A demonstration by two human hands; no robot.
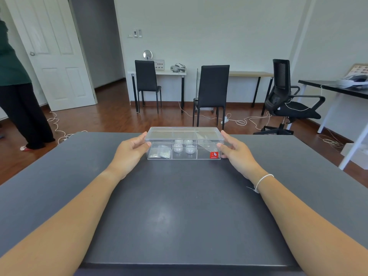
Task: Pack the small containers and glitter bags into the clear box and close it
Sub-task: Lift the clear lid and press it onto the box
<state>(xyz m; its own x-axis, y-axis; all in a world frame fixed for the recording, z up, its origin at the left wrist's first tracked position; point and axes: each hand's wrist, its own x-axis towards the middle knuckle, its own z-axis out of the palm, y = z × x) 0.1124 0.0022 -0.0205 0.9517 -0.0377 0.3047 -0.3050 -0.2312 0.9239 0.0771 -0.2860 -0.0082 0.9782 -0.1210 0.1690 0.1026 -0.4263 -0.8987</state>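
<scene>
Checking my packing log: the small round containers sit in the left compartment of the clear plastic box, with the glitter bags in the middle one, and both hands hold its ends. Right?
Not quite. The head view shows the small round containers in the middle compartment of the clear plastic box and the glitter bags in the left one. Left hand and right hand do hold its ends.

Clear glossy plastic box (184, 143), matt dark table (179, 206); polished wood floor (111, 116)

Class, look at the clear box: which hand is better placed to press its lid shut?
Neither clearly: the left hand and right hand grip opposite ends of the clear box, so both together.
</scene>
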